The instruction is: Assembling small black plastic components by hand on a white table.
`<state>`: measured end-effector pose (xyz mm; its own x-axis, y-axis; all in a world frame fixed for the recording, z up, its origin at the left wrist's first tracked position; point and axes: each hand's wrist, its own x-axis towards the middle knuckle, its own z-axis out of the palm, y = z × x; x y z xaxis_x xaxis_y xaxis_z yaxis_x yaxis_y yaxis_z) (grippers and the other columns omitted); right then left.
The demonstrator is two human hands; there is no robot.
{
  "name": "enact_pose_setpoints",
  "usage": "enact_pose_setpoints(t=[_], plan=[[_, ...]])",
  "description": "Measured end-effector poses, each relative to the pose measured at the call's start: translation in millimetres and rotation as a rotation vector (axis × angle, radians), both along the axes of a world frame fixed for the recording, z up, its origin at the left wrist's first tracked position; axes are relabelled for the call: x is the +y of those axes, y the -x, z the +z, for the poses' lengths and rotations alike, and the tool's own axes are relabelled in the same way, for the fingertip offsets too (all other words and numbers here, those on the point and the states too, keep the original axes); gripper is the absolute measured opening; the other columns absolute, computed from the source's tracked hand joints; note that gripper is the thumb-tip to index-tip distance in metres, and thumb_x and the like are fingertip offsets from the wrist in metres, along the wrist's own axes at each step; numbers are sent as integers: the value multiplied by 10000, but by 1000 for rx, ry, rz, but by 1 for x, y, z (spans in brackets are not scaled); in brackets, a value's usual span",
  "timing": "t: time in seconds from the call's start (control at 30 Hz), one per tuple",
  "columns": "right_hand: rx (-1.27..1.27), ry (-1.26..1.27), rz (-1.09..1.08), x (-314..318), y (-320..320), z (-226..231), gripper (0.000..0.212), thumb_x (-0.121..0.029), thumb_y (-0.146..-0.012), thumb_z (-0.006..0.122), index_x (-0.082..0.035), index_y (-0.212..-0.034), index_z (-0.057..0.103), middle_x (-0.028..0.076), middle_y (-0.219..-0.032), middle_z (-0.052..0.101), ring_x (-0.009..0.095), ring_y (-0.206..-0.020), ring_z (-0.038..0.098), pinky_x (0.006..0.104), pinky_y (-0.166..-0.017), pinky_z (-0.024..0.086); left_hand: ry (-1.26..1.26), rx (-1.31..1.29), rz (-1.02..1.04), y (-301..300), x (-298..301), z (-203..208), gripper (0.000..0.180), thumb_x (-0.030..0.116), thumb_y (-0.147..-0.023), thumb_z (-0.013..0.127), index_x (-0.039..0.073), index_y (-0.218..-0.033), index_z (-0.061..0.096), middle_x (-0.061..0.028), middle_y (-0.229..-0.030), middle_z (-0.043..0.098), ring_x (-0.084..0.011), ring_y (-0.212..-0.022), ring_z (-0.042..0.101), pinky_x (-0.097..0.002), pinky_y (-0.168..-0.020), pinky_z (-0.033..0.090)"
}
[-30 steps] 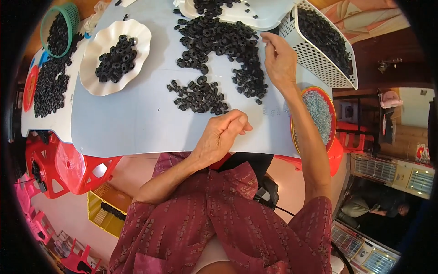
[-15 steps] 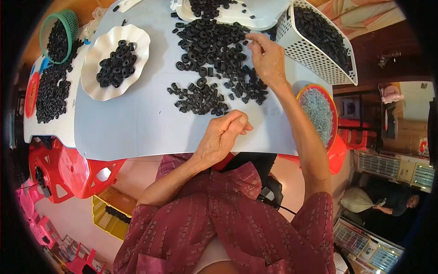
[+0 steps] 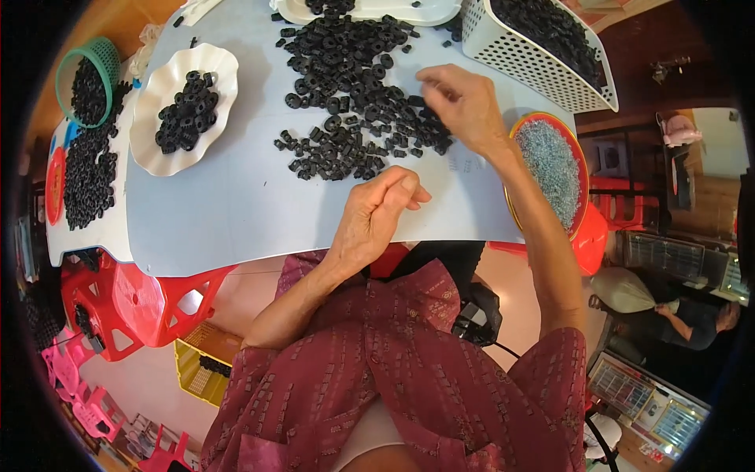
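Note:
Small black ring-like parts (image 3: pixel 346 71) are spread in a loose heap down the middle of the pale table. Over its right edge is my right hand (image 3: pixel 465 108), slightly blurred, thumb and forefinger apart and nothing visible between them. My left hand (image 3: pixel 373 211) stays near the table's front edge, just below the closest parts. Its fingers are curled closed, and whatever they may hold is hidden. To the left, a white wavy-rimmed plate (image 3: pixel 149 149) carries a pile of larger black parts (image 3: pixel 189 114).
A white perforated basket (image 3: pixel 527 75) full of black pieces stands far right. Nearer is a red, yellow-rimmed bowl (image 3: pixel 584 185) of clear bluish bits. A green basket (image 3: pixel 102 55) lies tipped far left beside more black parts. Red stools (image 3: pixel 141 303) stand below.
The whole view has shifted a little. My right hand has come nearer along the heap's right edge, and parts there lie closer to the front cluster. My left hand keeps its closed pose.

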<state>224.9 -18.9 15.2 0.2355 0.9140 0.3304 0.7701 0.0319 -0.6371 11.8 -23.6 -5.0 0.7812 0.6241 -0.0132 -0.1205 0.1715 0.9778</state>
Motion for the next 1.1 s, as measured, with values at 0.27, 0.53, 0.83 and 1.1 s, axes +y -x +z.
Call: enact_pose_setpoints(t=[0.27, 0.53, 0.83, 1.1], plan=[[-327, 179, 124, 0, 7, 8, 247, 4, -732, 608, -31, -974, 643, 117, -841, 607, 291, -733, 599, 354, -683, 485, -23, 9, -11, -2, -1, -2, 305, 231, -978, 405, -26, -902, 550, -97, -848, 641, -144, -756, 564, -283, -732, 461], [180, 120, -40, -30, 29, 19, 199, -51, -785, 659, -36, -983, 664, 26, -789, 591, 109, -675, 531, 251, -625, 451, -32, -42, 3, 0, -1, -5, 257, 200, -970, 429, -14, -909, 556, -80, -831, 631, -129, -746, 549, -274, -722, 460], [686, -62, -62, -76, 76, 7, 137, -22, -812, 641, 8, -946, 631, 4, -741, 617, 58, -628, 547, 208, -588, 460, -68, -5, 158, -7, -8, -4, 253, 85, -910, 528, 9, -1148, 488, -46, -777, 596, -81, -712, 524, -233, -666, 440], [694, -154, -158, -107, 90, -9, 56, -27, -857, 610, 22, -874, 632, 31, -746, 636, 79, -672, 578, 235, -613, 482, -196, 84, 60, -3, -16, -8, 227, 51, -869, 575, 2, -1089, 548, -25, -763, 573, -70, -715, 496, -217, -630, 418]])
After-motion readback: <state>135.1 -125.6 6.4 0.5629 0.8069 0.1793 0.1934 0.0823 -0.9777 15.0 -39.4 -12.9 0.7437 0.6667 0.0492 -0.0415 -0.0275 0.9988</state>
